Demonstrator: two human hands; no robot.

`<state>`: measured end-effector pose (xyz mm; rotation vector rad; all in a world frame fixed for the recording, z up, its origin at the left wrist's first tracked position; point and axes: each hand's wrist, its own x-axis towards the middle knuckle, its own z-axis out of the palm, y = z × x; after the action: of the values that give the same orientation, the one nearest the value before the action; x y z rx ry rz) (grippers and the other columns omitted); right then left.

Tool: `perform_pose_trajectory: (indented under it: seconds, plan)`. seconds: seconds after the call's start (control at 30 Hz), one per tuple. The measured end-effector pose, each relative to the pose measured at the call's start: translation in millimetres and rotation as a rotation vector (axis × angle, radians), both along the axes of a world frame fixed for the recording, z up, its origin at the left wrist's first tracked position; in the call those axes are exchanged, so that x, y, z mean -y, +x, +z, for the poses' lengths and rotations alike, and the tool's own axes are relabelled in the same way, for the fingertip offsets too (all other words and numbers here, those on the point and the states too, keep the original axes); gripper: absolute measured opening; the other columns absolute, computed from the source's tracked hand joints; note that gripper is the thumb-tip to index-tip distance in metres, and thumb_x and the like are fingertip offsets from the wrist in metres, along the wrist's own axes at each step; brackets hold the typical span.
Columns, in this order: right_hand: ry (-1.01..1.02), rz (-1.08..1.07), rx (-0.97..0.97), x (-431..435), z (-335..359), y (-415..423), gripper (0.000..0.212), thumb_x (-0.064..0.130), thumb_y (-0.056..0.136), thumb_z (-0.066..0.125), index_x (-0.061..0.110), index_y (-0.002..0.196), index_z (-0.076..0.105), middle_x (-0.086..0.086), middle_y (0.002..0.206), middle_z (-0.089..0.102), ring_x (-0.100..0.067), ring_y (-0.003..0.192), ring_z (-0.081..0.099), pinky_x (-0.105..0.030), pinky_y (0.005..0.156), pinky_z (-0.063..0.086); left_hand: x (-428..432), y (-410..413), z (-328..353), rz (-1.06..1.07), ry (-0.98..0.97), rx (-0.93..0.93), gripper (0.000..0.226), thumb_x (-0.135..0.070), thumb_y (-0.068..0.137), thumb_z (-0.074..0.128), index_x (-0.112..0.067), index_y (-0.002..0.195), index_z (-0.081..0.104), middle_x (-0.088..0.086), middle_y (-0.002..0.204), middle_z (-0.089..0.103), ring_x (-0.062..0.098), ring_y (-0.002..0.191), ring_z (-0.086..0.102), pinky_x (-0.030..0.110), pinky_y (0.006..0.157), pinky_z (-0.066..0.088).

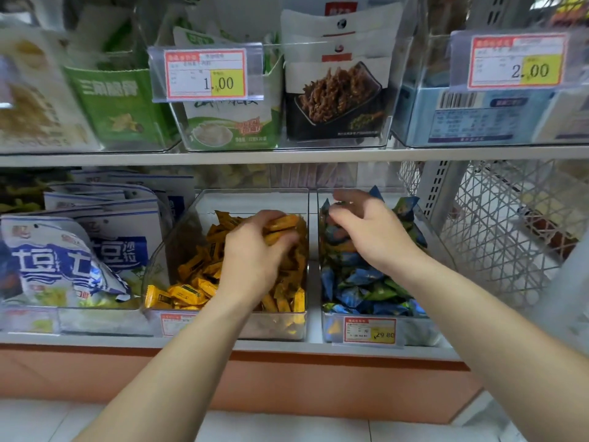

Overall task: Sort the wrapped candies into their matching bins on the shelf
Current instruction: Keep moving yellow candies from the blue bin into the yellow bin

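Candies mid-sort, both hands down in neighbouring bins
Left hand (pixel 255 253) grips several yellow candies (pixel 282 223) over their clear bin (pixel 274 328); right hand (pixel 373 231) curls into the blue-green candies (pixel 360 282) alongside, its grasp unclear. Next, likely: drop yellows, hunt strays. White shelf (pixel 287 346); snack packets (pixel 63 263) to the left, wire basket (pixel 497 224) to the right

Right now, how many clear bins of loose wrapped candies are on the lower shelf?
2: the yellow-candy bin with the left hand in it, and the blue-candy bin beside it, under the right hand. More may hide behind.
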<state>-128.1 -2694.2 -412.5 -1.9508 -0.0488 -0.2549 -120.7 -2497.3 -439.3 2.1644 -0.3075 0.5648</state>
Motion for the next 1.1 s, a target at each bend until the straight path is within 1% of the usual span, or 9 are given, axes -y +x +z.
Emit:
perform_pose_trajectory:
  seconds: [0.13,0.23,0.37,0.5,0.63,0.8,0.93,1.03,1.1]
  plan:
    - [-0.339,-0.078,0.08,25.4,-2.6,10.1,0.011,0.031,0.093,0.062,0.04,0.093,0.067,0.021,0.093,0.066,-0.004,0.092,0.063,-0.015,0.07,0.043,-34.3,13.8,-14.2,0.06,0.174,-0.167,0.05,-0.033,0.089,0.072,-0.019,0.135,0.059,0.004,0.131,0.064,0.022,0.119,0.06,0.025,0.095,0.045]
    - [-0.468,-0.069,0.008,38.7,-9.6,18.8,0.014,0.032,0.094,0.061,0.039,0.104,0.068,0.012,0.109,0.068,-0.01,0.097,0.063,-0.018,0.071,0.044,-36.8,13.9,-21.2,0.078,0.441,-0.291,0.061,-0.047,0.091,0.063,-0.024,0.145,0.048,0.005,0.148,0.049,0.027,0.133,0.049,0.039,0.106,0.045]
    - [-0.83,0.07,-0.184,30.9,-15.1,26.7,0.031,0.041,0.093,0.06,0.032,0.122,0.065,0.005,0.122,0.066,-0.018,0.102,0.062,-0.031,0.083,0.052,-9.0,-1.0,-15.9,0.058,0.382,-0.129,0.049,-0.055,0.091,0.053,-0.03,0.132,0.057,-0.001,0.133,0.059,0.022,0.12,0.056,0.039,0.094,0.051]
    - [-1.001,0.08,-0.24,21.7,-14.8,27.7,0.022,0.04,0.091,0.061,0.033,0.111,0.069,0.005,0.107,0.069,-0.019,0.089,0.063,-0.038,0.082,0.056,25.0,-14.0,-22.4,-0.127,0.345,-0.183,0.057,-0.054,0.088,0.06,-0.028,0.137,0.05,-0.004,0.129,0.061,0.017,0.115,0.059,0.038,0.094,0.053]
    - [-0.889,-0.021,-0.091,28.1,-15.0,21.6,0.019,0.025,0.092,0.061,0.034,0.107,0.068,0.008,0.097,0.067,-0.016,0.081,0.061,-0.03,0.072,0.053,24.1,-13.0,-26.0,-0.131,0.274,-0.188,0.053,-0.05,0.085,0.068,-0.031,0.133,0.052,-0.007,0.126,0.061,0.015,0.11,0.06,0.038,0.094,0.053]
    - [-0.189,0.137,-0.035,23.3,-8.5,-0.9,0.017,0.021,0.094,0.064,0.034,0.102,0.072,0.008,0.096,0.073,-0.009,0.086,0.068,-0.025,0.077,0.056,25.9,-12.4,-13.3,-0.172,0.074,-0.04,0.057,-0.046,0.09,0.065,-0.034,0.142,0.046,-0.01,0.134,0.058,0.006,0.122,0.051,0.025,0.1,0.044]
    - [0.169,0.223,-0.029,9.7,-8.0,-8.0,0.021,0.016,0.094,0.065,0.016,0.115,0.07,0.0,0.101,0.075,-0.017,0.094,0.072,-0.029,0.075,0.06,32.9,-15.5,-4.2,-0.209,-0.032,0.071,0.022,-0.032,0.092,0.067,-0.029,0.113,0.07,-0.014,0.105,0.068,0.0,0.1,0.06,0.017,0.086,0.047]
    - [0.024,0.105,0.022,13.0,-11.0,-4.2,0.024,0.025,0.096,0.062,0.021,0.118,0.07,0.005,0.109,0.072,-0.013,0.102,0.068,-0.032,0.088,0.056,23.8,-10.2,-4.3,-0.075,-0.041,0.073,0.012,-0.031,0.09,0.069,-0.029,0.101,0.071,-0.017,0.097,0.069,-0.003,0.095,0.06,0.009,0.082,0.043]
    - [-0.145,0.051,0.072,19.3,-11.9,-4.1,0.021,0.028,0.094,0.063,0.027,0.113,0.071,0.013,0.108,0.071,-0.004,0.102,0.065,-0.027,0.091,0.051,10.9,-4.0,-7.4,0.034,-0.009,0.037,0.014,-0.034,0.09,0.068,-0.028,0.103,0.071,-0.015,0.101,0.069,0.001,0.096,0.061,0.019,0.084,0.048]
